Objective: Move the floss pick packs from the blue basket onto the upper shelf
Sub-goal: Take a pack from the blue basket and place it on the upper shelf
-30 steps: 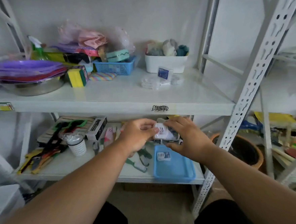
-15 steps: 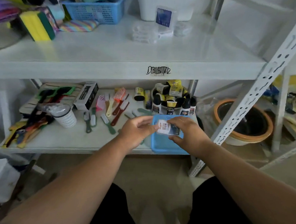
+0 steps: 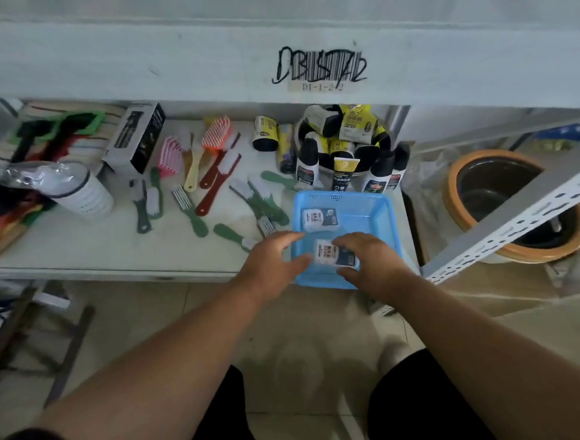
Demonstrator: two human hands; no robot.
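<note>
The blue basket sits at the right end of the lower shelf. One floss pick pack, white and dark blue, lies at the basket's back left. A second floss pick pack is low over the basket's front part, pinched between the fingers and thumb of my right hand. My left hand hovers at the basket's left rim with fingers spread, its thumb tip by the pack's left edge. The upper shelf shows only its front lip, with a scribbled barcode label.
Several brushes lie scattered on the lower shelf left of the basket. Black and yellow bottles stand right behind it. A perforated white shelf post slants past on the right, with an orange-rimmed pot behind it.
Both hands and the pack came down from near the upper shelf's edge into the basket. The view tilted down. My left hand has spread its fingers.
</note>
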